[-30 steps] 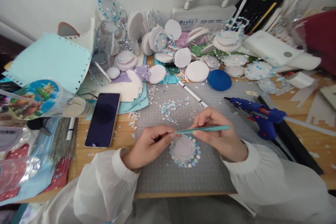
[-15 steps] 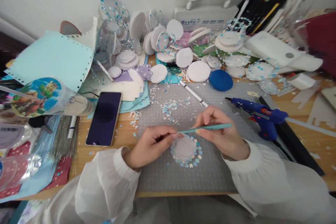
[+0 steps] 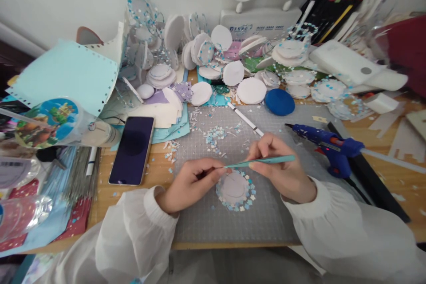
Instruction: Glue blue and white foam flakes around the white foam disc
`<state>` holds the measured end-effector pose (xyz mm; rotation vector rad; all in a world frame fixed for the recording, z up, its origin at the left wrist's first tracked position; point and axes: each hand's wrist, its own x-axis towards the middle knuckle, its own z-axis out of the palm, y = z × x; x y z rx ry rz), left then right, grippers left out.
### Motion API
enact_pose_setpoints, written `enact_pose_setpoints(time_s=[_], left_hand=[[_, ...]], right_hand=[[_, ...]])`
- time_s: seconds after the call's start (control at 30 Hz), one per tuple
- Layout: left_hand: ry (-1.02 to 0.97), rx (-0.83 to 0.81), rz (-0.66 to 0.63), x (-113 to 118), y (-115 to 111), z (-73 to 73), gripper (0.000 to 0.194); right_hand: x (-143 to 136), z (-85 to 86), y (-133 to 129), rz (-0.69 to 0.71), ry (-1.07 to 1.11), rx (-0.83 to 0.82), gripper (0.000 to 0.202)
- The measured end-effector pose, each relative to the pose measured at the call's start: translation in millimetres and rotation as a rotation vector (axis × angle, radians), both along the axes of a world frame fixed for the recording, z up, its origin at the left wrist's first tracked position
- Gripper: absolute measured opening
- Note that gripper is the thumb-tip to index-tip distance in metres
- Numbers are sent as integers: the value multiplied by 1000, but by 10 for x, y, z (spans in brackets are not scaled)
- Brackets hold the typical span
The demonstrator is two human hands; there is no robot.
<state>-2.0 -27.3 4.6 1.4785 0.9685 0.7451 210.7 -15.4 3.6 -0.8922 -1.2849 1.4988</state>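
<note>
Between thumb and fingers, my right hand (image 3: pixel 274 162) grips teal tweezers (image 3: pixel 266 160), held nearly level with the tip pointing left. The tip meets the fingertips of my left hand (image 3: pixel 196 182), which is closed in a pinch; whatever it holds is too small to make out. Just below both hands, a round white disc (image 3: pixel 235 187) edged with small blue and white paper flowers lies on the grey cutting mat (image 3: pixel 266 226). Loose paper flowers (image 3: pixel 215 135) are scattered on the mat beyond my hands.
A blue glue gun (image 3: pixel 328 142) lies to the right, a white pen (image 3: pixel 246 120) beyond my hands. At left are a phone (image 3: pixel 132 151) and a tilted plastic cup (image 3: pixel 60 122). White discs (image 3: pixel 252 90) and a blue round lid (image 3: pixel 280 101) line the back.
Both hands and the tweezers stay almost in place, with only a very slight shift. The disc and the things around it look the same.
</note>
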Motion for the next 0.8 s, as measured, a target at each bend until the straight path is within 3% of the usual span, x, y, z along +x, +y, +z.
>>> enact_pose_setpoints(time_s=[0.2,0.37,0.53,0.6,0.7,0.8], left_hand=[[-46,-31,156,-7,29,27,25],[-242,-129,349,-2,52,-45,18],[-402,-174,493,8,74,-61,30],[-442,-254,497,-3,80,-39,20],[-527,-293,418,-24,85,3,54],[-559,-296,331,-37,87,26,67]], right_hand=[[13,96,81,-92,148,-140,35],[83,88,155,-127,274,-279,30],[103,51,169,-140,268,-290,24],[94,62,164,-137,281,-310,25],[77,88,155,-140,313,-340,29],[58,99,144,-140,239,-263,30]])
